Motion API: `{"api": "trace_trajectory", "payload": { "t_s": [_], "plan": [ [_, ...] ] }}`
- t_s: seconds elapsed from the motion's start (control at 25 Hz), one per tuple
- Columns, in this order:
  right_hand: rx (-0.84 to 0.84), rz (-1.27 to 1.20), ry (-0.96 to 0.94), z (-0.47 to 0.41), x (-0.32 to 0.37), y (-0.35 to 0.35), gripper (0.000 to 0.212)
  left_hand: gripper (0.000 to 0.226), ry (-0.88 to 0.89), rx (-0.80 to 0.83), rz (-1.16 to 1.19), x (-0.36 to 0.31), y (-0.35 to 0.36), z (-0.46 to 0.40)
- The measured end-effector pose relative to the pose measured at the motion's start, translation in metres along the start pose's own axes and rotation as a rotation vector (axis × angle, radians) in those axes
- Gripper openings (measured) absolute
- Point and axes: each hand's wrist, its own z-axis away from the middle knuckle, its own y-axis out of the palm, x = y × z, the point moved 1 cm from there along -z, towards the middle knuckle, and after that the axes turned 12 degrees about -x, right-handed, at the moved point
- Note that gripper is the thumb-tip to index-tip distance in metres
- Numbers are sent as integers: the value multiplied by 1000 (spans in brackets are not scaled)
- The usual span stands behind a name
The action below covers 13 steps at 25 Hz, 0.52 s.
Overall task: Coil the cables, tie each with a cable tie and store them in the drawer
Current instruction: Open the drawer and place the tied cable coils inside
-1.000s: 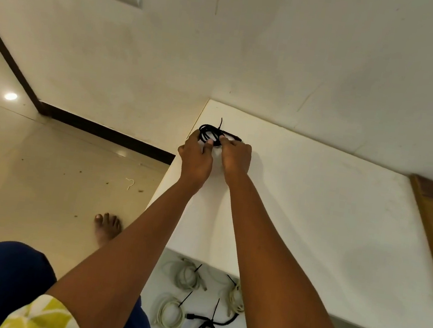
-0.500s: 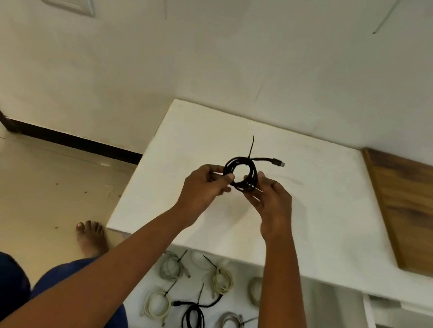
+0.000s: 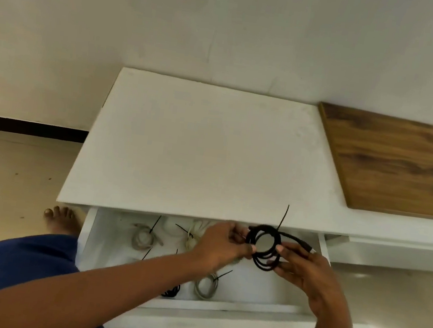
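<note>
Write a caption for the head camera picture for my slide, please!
Both hands, left and right, hold a tied black cable coil over the open drawer.

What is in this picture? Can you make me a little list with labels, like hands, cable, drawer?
Left hand: pinches the left side of the black cable
Right hand: holds the cable's right side with curled fingers
Black cable: coiled, with a cable tie sticking up, held over the drawer
Drawer: open, white
In drawer: several tied coils, such as a grey coil near the front and another at the back left
Top: white, with a wooden board to the right
</note>
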Motion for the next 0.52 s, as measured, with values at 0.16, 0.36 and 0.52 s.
{"api": "trace_trajectory", "payload": {
  "t_s": [0.16,0.36,0.52],
  "plan": [
    [-104,195,87,-27,-32,-5,21,22,-234,12,-10,45,33,-7],
    [-191,392,238,-89,-69,12,24,27,-570,-27,119,76,62,-45],
    [-168,709,304,-130,-85,18,16,16,-698,11,268,93,76,-53]
  ]
}}
